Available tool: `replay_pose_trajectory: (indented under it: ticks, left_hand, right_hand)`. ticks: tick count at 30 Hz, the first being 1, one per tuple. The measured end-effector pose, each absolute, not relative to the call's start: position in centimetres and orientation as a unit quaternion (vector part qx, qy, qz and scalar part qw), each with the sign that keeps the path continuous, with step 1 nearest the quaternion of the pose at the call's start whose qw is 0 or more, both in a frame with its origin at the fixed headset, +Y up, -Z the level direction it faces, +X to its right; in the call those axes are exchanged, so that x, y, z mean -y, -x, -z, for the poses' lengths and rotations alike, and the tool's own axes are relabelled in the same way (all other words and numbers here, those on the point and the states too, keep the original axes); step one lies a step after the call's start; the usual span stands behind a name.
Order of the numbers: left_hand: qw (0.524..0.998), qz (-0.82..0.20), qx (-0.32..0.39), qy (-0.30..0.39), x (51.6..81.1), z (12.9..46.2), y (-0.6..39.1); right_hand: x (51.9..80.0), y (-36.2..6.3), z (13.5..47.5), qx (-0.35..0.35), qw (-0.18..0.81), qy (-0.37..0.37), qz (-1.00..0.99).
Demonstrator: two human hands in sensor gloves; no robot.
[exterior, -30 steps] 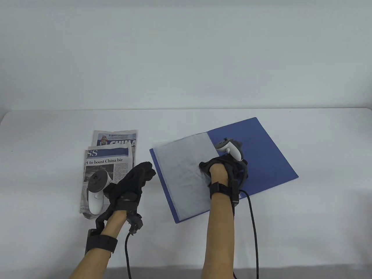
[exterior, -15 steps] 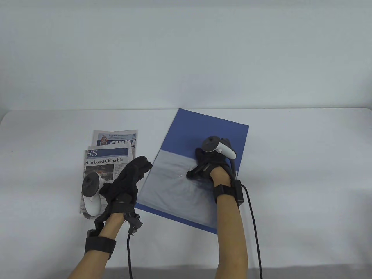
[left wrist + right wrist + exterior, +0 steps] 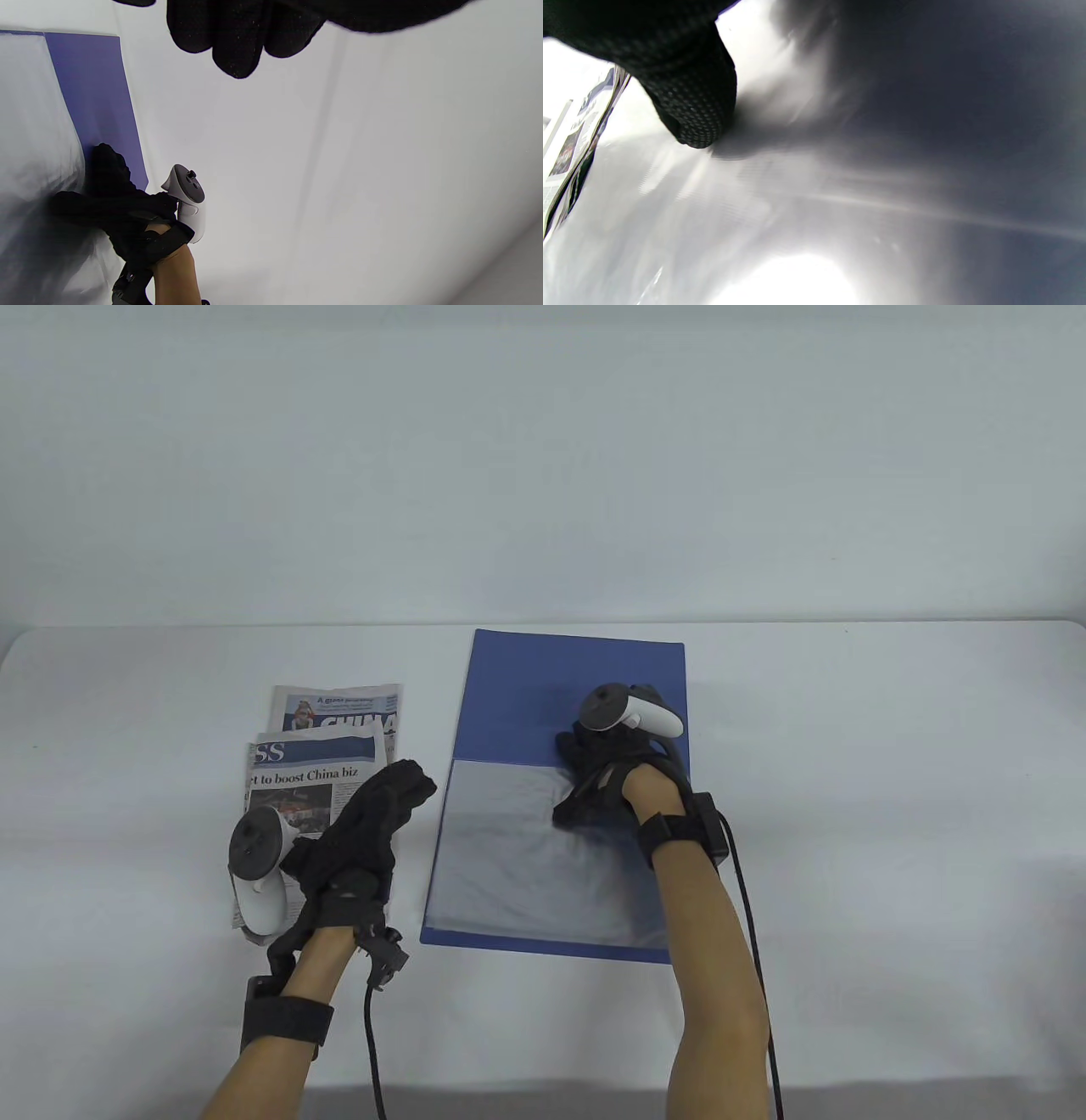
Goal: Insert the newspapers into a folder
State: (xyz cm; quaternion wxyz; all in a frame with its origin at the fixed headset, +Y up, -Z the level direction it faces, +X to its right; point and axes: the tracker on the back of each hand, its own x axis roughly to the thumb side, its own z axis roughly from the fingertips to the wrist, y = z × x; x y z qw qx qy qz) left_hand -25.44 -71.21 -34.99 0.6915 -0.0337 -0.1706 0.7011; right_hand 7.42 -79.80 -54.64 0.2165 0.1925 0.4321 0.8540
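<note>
Progress: early. Blue folder (image 3: pixel 570 704) lies open on the counter (image 3: pixel 891 780), clear plastic sleeve (image 3: pixel 526 857) facing up, nothing in it. Two folded newspapers (image 3: pixel 318 763) sit stacked just left of the folder, none inserted; all of them left to go. Right hand (image 3: pixel 607 780) presses fingers-down on the sleeve's top edge near the folder's middle, not clamped on anything. Left hand (image 3: pixel 365 831) hovers over the newspapers' near right corner, fingers loosely extended, no grip visible.
</note>
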Motion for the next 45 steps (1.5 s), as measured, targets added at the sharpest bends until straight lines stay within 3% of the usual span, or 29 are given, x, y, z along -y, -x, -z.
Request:
replay_pose_trajectory:
  ticks: [6,11,16,19,22,25,32,39,45]
  left_hand:
    - [0.669,-0.725,0.162,0.025,71.4,35.0,26.0]
    - [0.659,-0.736,0.157,0.015,71.5,34.7,26.7]
    - [0.625,-0.766,0.151,-0.010,71.3,34.3,27.3]
    - [0.624,-0.768,0.148,0.001,71.8,34.0,26.8]
    - [0.636,-0.756,0.154,0.014,71.9,33.8,26.1]
    - [0.649,-0.742,0.164,0.016,71.5,33.7,26.0]
    - [0.647,-0.747,0.153,0.018,71.4,33.6,26.8]
    - [0.675,-0.725,0.125,0.062,72.7,34.1,26.5]
    - [0.780,-0.604,0.073,0.149,73.3,34.2,25.3]
  right_hand:
    - [79.2,-6.7,53.3,-0.424,0.174,-0.202,-0.865]
    - [75.3,-5.4,50.6,-0.352,0.231,-0.222,-0.879]
    - [70.9,-3.0,43.2,-0.279,0.183,-0.246,-0.910]
    - [70.8,-1.4,38.7,-0.260,0.162,-0.222,-0.926]
    - [71.8,0.2,36.6,-0.218,0.141,-0.201,-0.945]
    - [73.5,1.4,36.2,-0.153,0.146,-0.202,-0.956]
    - [76.3,3.6,36.2,-0.190,0.047,-0.239,-0.951]
    - [76.4,2.8,36.4,-0.165,0.101,-0.235,-0.952]
    - [74.8,1.2,36.7,-0.148,0.203,-0.212,-0.944]
